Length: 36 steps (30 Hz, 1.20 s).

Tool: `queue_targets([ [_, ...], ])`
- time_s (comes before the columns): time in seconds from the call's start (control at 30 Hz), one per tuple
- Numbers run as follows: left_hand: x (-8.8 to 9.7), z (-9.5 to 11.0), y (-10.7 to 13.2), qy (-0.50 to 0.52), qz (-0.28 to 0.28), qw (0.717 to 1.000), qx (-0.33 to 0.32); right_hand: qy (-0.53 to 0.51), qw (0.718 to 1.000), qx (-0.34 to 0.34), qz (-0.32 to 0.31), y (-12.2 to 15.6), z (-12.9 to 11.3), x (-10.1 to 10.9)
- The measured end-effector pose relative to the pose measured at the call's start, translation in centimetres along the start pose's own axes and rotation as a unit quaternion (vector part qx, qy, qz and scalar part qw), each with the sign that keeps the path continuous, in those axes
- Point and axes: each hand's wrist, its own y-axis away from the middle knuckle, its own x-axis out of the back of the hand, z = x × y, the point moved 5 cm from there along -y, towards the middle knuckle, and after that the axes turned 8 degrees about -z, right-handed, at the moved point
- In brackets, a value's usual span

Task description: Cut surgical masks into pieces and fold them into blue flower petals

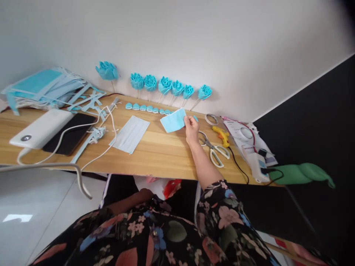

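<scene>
My right hand [192, 129] pinches a light-blue rectangle of mask fabric [172, 121] by its right edge, holding it over the table. Below my hand on the right lie white-handled scissors [212, 147], their blades apart. Behind the fabric runs a row of small folded blue petals [142, 108]; the fabric hides part of its right end. A pale pleated mask sheet [132, 133] is flat on the wood to the left. Down in my lap, below the table edge, rests my left hand [146, 193], in shadow with its fingers hidden.
Several blue fabric roses on sticks [165, 85] lean against the wall. At left are stacked masks [41, 85], a power bank [41, 129], a dark phone [71, 133] and a looping white cable [112, 120]. A tape roll [206, 117], yellow glue gun [222, 136] and power strip [257, 167] lie right.
</scene>
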Motion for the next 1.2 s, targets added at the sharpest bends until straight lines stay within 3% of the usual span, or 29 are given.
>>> queue_targets([
  [0.1,-1.0,-3.3,1.2,0.001,0.037,0.995,0.097,-0.014,1.0,-0.011,0.008,-0.4,0.6,0.3],
  [0.2,-1.0,-4.4,4.4,0.019,0.115,0.988,0.1,0.003,1.0,-0.014,-0.002,-0.5,1.0,0.2],
  [0.3,-1.2,-4.3,7.7,0.053,0.184,0.978,0.086,0.016,1.0,-0.014,-0.023,-0.6,1.3,0.0],
  [0.4,-1.3,-4.0,10.3,0.182,0.253,0.947,0.076,0.022,0.999,-0.012,-0.044,-0.6,1.6,-0.2],
  [0.47,-0.9,-3.4,11.7,0.257,0.268,0.926,0.066,0.029,0.998,-0.003,-0.057,-0.6,1.4,-0.4],
  [0.53,0.2,-1.8,13.1,0.275,0.255,0.926,0.044,0.034,0.997,0.008,-0.066,-0.5,1.1,-0.5],
  [0.67,4.6,3.3,15.9,0.276,0.25,0.928,-0.029,0.051,0.995,0.013,-0.08,0.0,0.2,-0.9],
  [0.8,10.3,8.9,17.2,0.206,0.271,0.93,-0.14,0.073,0.994,0.025,-0.08,0.2,-1.5,-1.3],
  [0.87,13.6,10.9,17.3,0.132,0.304,0.928,-0.17,0.072,0.993,0.044,-0.088,0.1,-3.0,-1.6],
  [0.9,15.5,11.6,17.3,0.101,0.349,0.915,-0.178,0.071,0.991,0.053,-0.097,0.0,-3.8,-1.8],
  [1.0,21.5,12.7,17.2,0.005,0.496,0.855,-0.15,0.07,0.987,0.064,-0.132,0.0,-6.5,-2.7],
  [1.07,25.1,12.7,16.7,-0.026,0.558,0.821,-0.116,0.075,0.983,0.077,-0.147,0.3,-8.3,-3.2],
  [1.13,28.0,12.2,15.7,-0.01,0.573,0.815,-0.088,0.08,0.981,0.097,-0.15,0.7,-9.8,-3.4],
  [1.2,29.7,11.5,14.4,0.049,0.55,0.829,-0.084,0.087,0.979,0.11,-0.145,1.1,-10.7,-3.4],
])
